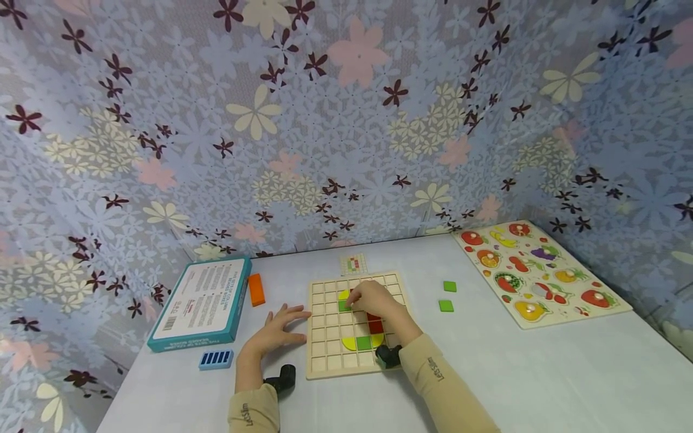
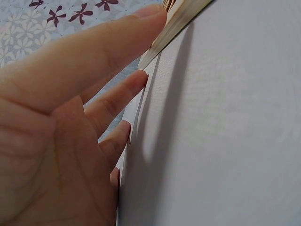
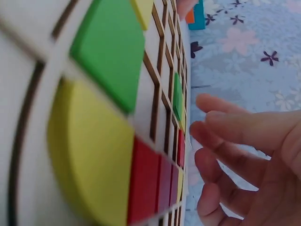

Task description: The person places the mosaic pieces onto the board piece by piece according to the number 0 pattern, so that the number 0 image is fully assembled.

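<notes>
A wooden grid board (image 1: 325, 328) lies flat, with red tiles (image 1: 375, 325), green tiles (image 1: 364, 343) and rounded yellow pieces (image 1: 349, 343) set in some of its squares. Over its upper middle is my right hand (image 1: 375, 299), fingertips beside a green tile (image 1: 344, 305); the hand hides part of the pattern. In the right wrist view the loosely bent fingers (image 3: 230, 127) have nothing visible between them. My left hand (image 1: 276, 332) rests at the board's left edge with spread fingers, its fingertips right at the rim.
Two loose green tiles (image 1: 446, 306) lie right of the board; a small pattern card (image 1: 354, 264) sits behind it. Leftward are an orange block (image 1: 257, 290), a teal box (image 1: 233, 319) and a light blue slotted piece (image 1: 216, 359). A fruit puzzle board (image 1: 585, 282) lies far right.
</notes>
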{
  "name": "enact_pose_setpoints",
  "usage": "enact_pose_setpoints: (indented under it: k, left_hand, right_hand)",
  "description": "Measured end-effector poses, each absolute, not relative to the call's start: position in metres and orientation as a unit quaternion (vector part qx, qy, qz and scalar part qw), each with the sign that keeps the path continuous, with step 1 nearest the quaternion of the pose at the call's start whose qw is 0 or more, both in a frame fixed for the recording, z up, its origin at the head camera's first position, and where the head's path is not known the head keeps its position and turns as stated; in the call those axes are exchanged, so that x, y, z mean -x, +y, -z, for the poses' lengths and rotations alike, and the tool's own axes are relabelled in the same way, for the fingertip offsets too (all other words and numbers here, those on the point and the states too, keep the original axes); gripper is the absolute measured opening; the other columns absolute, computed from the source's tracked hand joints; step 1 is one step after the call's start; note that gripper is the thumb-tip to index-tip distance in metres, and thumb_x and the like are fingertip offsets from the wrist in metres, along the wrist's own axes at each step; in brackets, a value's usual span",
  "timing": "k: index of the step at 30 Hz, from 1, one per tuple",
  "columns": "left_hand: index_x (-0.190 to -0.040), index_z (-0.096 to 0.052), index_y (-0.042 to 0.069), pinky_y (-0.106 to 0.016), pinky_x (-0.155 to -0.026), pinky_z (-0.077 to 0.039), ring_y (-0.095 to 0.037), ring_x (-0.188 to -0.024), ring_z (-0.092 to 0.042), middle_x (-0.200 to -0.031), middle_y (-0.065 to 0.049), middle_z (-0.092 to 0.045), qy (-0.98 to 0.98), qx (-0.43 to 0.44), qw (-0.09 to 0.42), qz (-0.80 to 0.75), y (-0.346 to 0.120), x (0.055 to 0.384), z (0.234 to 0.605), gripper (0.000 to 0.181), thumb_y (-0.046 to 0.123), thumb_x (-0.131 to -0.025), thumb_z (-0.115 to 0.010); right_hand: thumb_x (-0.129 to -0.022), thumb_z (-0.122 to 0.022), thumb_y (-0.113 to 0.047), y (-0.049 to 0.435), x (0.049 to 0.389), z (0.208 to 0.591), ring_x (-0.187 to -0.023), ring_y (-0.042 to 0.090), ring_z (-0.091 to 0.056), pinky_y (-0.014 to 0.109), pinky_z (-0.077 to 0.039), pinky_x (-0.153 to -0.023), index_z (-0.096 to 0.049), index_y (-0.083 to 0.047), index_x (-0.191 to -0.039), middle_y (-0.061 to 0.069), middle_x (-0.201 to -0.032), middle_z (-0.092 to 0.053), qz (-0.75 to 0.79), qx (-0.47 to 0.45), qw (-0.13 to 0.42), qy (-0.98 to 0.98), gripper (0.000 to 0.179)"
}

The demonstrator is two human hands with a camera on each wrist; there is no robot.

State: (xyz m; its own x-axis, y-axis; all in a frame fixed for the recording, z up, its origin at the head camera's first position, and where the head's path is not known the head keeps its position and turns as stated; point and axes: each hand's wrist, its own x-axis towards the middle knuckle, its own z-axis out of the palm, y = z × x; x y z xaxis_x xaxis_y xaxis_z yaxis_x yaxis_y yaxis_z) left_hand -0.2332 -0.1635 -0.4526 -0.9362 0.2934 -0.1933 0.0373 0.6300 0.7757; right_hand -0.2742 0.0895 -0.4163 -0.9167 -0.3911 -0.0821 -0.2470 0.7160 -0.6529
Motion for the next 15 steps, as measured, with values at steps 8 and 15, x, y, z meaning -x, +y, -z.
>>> enact_pose_setpoints:
  k: [8, 15]
  left_hand:
    - [-0.125, -0.059, 0.017, -0.054, -0.11, 0.011, -0.034, -0.141, -0.003, -0.146, -0.011, -0.036, 0.89, -0.088, 0.153, -0.421, -0.163, 0.233, 0.454, 0.052, 0.019, -0.075, -0.074]
    - [-0.124, -0.059, 0.017, -0.053, -0.11, 0.011, -0.034, -0.141, -0.003, -0.146, -0.011, -0.036, 0.891, -0.087, 0.152, -0.419, -0.163, 0.234, 0.453, 0.051, 0.018, -0.076, -0.073]
  right_hand:
    - [-0.082, -0.066, -0.005, 0.117, 0.276, 0.415, -0.082, 0.02, -0.059, 0.033, -0.051, -0.07, -0.071, -0.008, -0.097, 0.004, -0.092, -0.066, 0.366, 0.146, 0.082, 0.916, 0.016]
    - [-0.081, -0.065, -0.005, 0.144, 0.277, 0.409, -0.081, 0.021, -0.057, 0.034, -0.05, -0.067, -0.068, -0.005, -0.105, 0.007, -0.09, -0.063, 0.377, 0.137, 0.079, 0.912, 0.023]
